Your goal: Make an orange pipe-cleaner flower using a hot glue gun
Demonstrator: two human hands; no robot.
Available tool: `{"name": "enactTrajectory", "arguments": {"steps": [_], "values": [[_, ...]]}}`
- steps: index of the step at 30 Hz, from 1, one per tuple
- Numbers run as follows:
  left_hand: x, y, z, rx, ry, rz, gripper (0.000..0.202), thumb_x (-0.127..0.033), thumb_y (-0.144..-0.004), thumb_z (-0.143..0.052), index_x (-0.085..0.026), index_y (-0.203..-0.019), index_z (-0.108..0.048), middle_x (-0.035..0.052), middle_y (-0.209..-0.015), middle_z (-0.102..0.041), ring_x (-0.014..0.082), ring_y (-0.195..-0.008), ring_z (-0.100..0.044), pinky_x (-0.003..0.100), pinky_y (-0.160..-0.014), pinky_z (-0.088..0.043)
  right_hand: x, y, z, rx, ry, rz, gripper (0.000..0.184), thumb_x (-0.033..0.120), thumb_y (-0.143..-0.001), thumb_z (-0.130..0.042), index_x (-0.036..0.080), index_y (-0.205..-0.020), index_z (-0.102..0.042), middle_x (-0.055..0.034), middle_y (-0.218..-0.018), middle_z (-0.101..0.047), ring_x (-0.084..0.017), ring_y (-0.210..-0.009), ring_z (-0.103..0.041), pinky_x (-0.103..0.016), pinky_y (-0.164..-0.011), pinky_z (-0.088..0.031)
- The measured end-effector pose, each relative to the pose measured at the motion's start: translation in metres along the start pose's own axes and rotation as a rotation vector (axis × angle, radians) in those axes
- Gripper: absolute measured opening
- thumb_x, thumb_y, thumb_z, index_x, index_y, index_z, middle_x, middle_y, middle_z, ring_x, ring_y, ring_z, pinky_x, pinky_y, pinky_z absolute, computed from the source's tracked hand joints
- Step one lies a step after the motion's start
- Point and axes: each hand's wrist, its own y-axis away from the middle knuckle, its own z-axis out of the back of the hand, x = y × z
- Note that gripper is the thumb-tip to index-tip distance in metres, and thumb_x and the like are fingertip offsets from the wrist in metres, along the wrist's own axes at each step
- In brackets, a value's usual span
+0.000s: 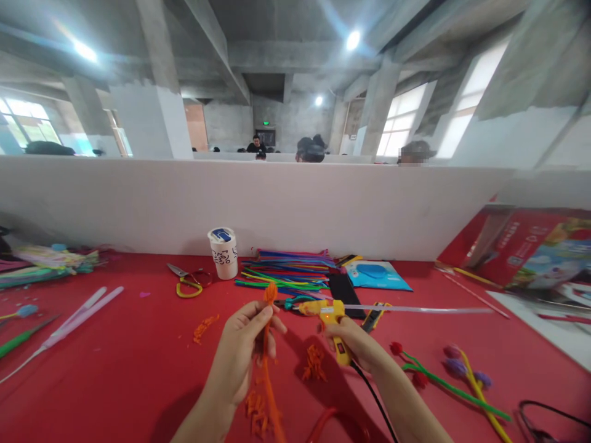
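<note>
Between the thumb and fingers of my left hand (pixel 249 335) is an orange pipe cleaner stem (pixel 269 381) with a bunched orange tip (pixel 271 291) poking up above the grip. My right hand (pixel 348 338) is wrapped round the handle of a yellow hot glue gun (pixel 333 314). Its nozzle points left toward the orange tip, apart from it, and a long clear glue stick (pixel 425 309) sticks out of its back. Small curled orange pieces lie in piles on the red table: one pile (pixel 314 363) below the glue gun, another (pixel 256 413) near the stem, a third (pixel 203 329) to the left.
Beyond my hands lie pipe cleaners (pixel 286 271), a white cup (pixel 225 255), scissors (pixel 187 282), pliers (pixel 290 303) and a blue wipes pack (pixel 378 275). Pipe cleaner flowers (pixel 455 381) lie at right. A black cord (pixel 376 397) trails from the glue gun. A white partition (pixel 277 206) stands behind.
</note>
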Motion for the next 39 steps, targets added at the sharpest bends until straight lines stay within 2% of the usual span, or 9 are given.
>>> {"name": "enactTrajectory", "arguments": {"steps": [4, 9, 15, 19, 24, 27, 33, 36, 39], "values": [[0.003, -0.004, 0.001, 0.023, -0.040, -0.016, 0.017, -0.029, -0.073, -0.057, -0.013, -0.071, -0.059, -0.0009, -0.052, -0.063, -0.0015, -0.023, -0.028, 0.015, -0.030, -0.014, -0.021, -0.011, -0.002, -0.012, 0.346, -0.045, 0.015, 0.029, -0.066, -0.052, 0.016, -0.058, -0.053, 0.0012, -0.049, -0.052, -0.013, -0.048, -0.051, -0.022, -0.047, -0.036], [0.008, -0.007, 0.002, 0.030, -0.039, -0.008, 0.017, -0.031, -0.073, -0.057, -0.014, -0.072, -0.058, -0.0034, -0.049, -0.059, -0.0023, -0.023, -0.023, 0.015, -0.030, -0.010, -0.007, -0.004, -0.004, -0.077, 0.764, 0.023, 0.018, 0.025, -0.075, -0.049, 0.012, -0.069, -0.060, -0.0134, -0.073, -0.063, -0.024, -0.074, -0.059, -0.030, -0.062, -0.037], [0.009, -0.005, 0.001, 0.063, -0.032, 0.000, 0.017, -0.031, -0.074, -0.056, -0.014, -0.075, -0.057, -0.0039, -0.050, -0.058, -0.0028, -0.024, -0.023, 0.014, -0.030, -0.010, 0.006, 0.013, -0.032, 0.243, 0.967, 0.275, 0.009, 0.010, -0.072, -0.054, 0.013, -0.072, -0.063, -0.0089, -0.083, -0.064, -0.019, -0.080, -0.059, -0.027, -0.070, -0.040], [0.005, -0.003, -0.001, 0.085, -0.039, 0.015, 0.019, -0.032, -0.072, -0.058, -0.013, -0.076, -0.059, -0.0032, -0.049, -0.058, -0.0024, -0.023, -0.024, 0.015, -0.030, -0.011, -0.006, 0.014, -0.049, 0.294, 1.028, 0.312, 0.019, 0.025, -0.083, -0.054, 0.011, -0.095, -0.059, -0.0079, -0.099, -0.059, -0.019, -0.090, -0.056, -0.037, -0.079, -0.044], [0.004, -0.003, -0.002, 0.098, -0.026, 0.032, 0.019, -0.032, -0.071, -0.058, -0.014, -0.075, -0.058, -0.0031, -0.049, -0.059, -0.0025, -0.023, -0.024, 0.015, -0.030, -0.011, -0.003, 0.011, -0.049, 0.189, 0.895, 0.324, 0.009, 0.009, -0.075, -0.054, 0.011, -0.079, -0.061, -0.0065, -0.081, -0.063, -0.018, -0.079, -0.058, -0.032, -0.071, -0.045], [0.005, -0.003, -0.003, 0.125, -0.007, 0.059, 0.019, -0.033, -0.070, -0.059, -0.014, -0.073, -0.058, -0.0022, -0.048, -0.060, -0.0029, -0.022, -0.025, 0.015, -0.029, -0.010, 0.012, 0.010, -0.036, 0.080, 0.708, 0.359, 0.025, 0.001, -0.068, -0.045, 0.013, -0.082, -0.061, -0.0057, -0.078, -0.065, -0.017, -0.076, -0.059, -0.025, -0.068, -0.043], [0.009, 0.003, -0.009, 0.127, -0.004, 0.069, 0.017, -0.031, -0.074, -0.055, -0.014, -0.072, -0.056, -0.0008, -0.049, -0.062, -0.0018, -0.022, -0.030, 0.013, -0.028, -0.014, 0.053, 0.033, -0.007, -0.059, 0.336, 0.382, 0.017, 0.023, -0.081, -0.042, 0.017, -0.086, -0.057, -0.0035, -0.079, -0.064, -0.014, -0.072, -0.059, -0.023, -0.064, -0.045], [0.013, 0.006, -0.014, 0.163, -0.010, 0.073, 0.015, -0.030, -0.077, -0.053, -0.015, -0.074, -0.054, 0.0002, -0.053, -0.064, 0.0018, -0.027, -0.041, 0.013, -0.032, -0.025, 0.069, 0.053, -0.004, -0.041, -0.045, 0.333, 0.012, 0.028, -0.079, -0.049, 0.018, -0.083, -0.053, 0.0000, -0.071, -0.061, -0.013, -0.067, -0.059, -0.022, -0.062, -0.045], [0.016, 0.009, -0.018, 0.181, -0.076, 0.066, 0.013, -0.028, -0.079, -0.051, -0.016, -0.075, -0.053, 0.0004, -0.055, -0.065, 0.0053, -0.033, -0.050, 0.015, -0.036, -0.031, 0.077, 0.065, -0.008, -0.030, -0.093, 0.314, 0.010, 0.027, -0.079, -0.049, 0.018, -0.080, -0.053, 0.0011, -0.069, -0.061, -0.012, -0.066, -0.059, -0.021, -0.062, -0.045]]}}
